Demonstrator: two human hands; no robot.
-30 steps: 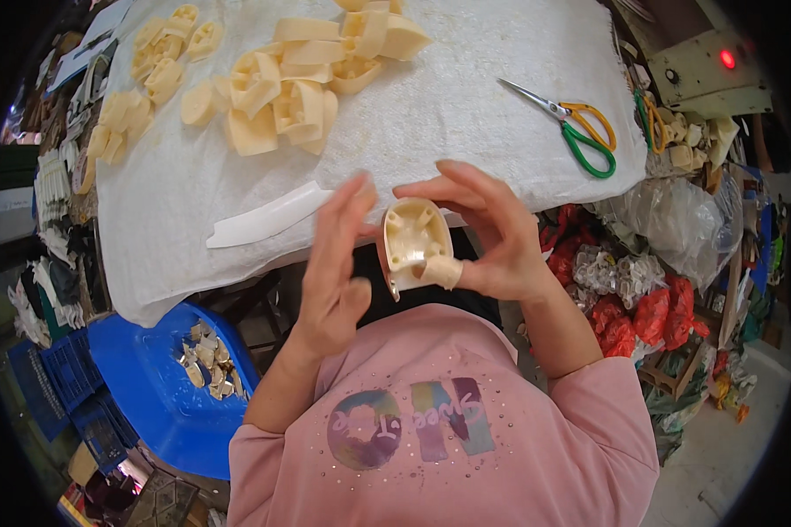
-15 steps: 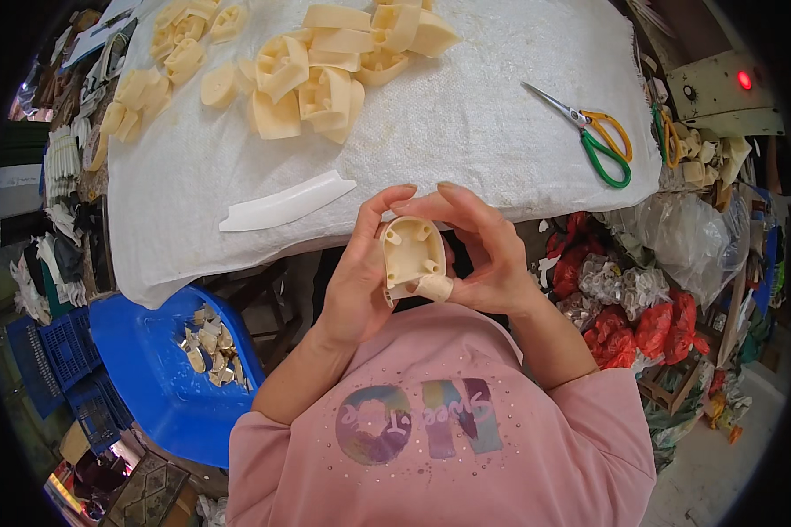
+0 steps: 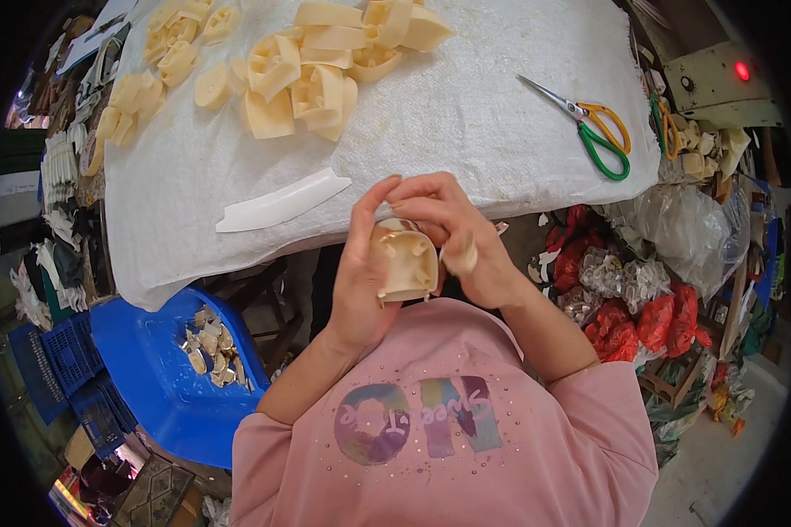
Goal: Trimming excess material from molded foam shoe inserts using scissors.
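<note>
Close in front of my chest, my left hand (image 3: 360, 281) grips a cream plastic cap (image 3: 410, 268) by its left side. The cap is hollow, with a rounded top, short posts inside and a shiny strip along its upper rim. My right hand (image 3: 483, 255) is curled beside it, its fingertips meeting my left fingers above the cap. A small pale shape at the right thumb is smeared by motion; I cannot tell whether it is a loose cream piece. On the white-covered table lie a pile of similar cream parts (image 3: 316, 92) and a curved white strip (image 3: 281, 202).
Scissors (image 3: 584, 119) with one green and one yellow handle lie at the table's right. A blue tub (image 3: 149, 378) holding scraps stands lower left. Red bags (image 3: 655, 325) and clear plastic bags (image 3: 677, 228) crowd the right, below a machine box (image 3: 721, 83) with a red light.
My right hand has drawn up and away from the cap's lower right edge. The curled cream piece seen at that edge is gone from there. My left hand keeps its hold.
</note>
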